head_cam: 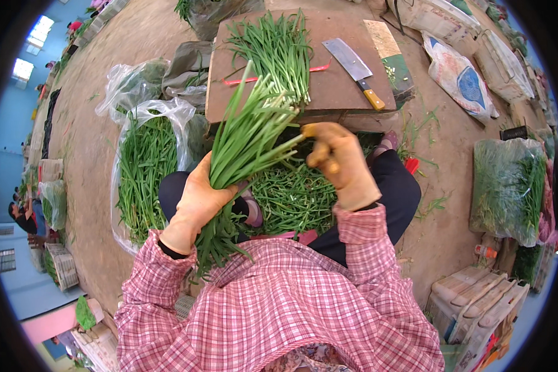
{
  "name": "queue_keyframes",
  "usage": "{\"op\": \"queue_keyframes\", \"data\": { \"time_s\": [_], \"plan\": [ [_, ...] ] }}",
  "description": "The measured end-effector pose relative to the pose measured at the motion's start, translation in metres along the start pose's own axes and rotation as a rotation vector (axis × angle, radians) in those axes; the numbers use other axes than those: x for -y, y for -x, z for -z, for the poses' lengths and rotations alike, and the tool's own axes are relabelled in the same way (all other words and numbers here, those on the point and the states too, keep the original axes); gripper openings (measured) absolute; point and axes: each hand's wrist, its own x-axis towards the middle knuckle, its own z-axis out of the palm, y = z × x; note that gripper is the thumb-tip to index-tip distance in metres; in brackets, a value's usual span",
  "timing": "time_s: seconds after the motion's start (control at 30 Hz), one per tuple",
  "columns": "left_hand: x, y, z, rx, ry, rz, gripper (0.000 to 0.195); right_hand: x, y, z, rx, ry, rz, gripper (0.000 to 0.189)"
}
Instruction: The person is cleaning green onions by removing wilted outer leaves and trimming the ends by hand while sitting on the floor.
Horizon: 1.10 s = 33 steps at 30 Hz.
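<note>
My left hand (200, 200), in a pale rubber glove, grips a bunch of garlic chives (242, 149) by its leafy middle. The pale stem ends point up and to the right, towards the board. My right hand (342, 162), gloved too and a little blurred, has curled fingers at the tip of one stem; whether they pinch it is unclear. A second pile of chives (279, 56) lies on the brown board (339, 93) across a red tie strip (320, 68). Right of that pile rests a cleaver (348, 58), its handle towards me.
Loose trimmings fill a pink-rimmed container (302, 237) between my legs. An open plastic bag of chives (146, 172) stands at left. On the right are a woven sack (460, 76), a bagged bundle of greens (507, 186) and foam boxes (474, 297). Another person (25, 214) is far left.
</note>
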Motion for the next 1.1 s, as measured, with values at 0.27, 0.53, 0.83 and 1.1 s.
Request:
{"op": "queue_keyframes", "data": {
  "time_s": [0.27,0.53,0.83,1.1],
  "plan": [
    [0.005,-0.005,0.004,0.129,0.258,0.1,0.057,0.019,0.02,-0.024,-0.062,0.384,0.154,0.035],
    [0.018,-0.008,-0.017,0.117,0.28,0.149,0.058,-0.033,0.019,-0.043,-0.166,0.433,-0.068,0.03],
    [0.024,-0.015,-0.008,0.178,0.377,0.151,0.057,-0.035,0.004,0.015,0.159,-0.526,0.013,0.017],
    [0.026,-0.019,-0.022,0.199,0.41,0.118,0.059,-0.018,0.013,-0.023,-0.1,0.461,-0.092,0.04]
  ]
}}
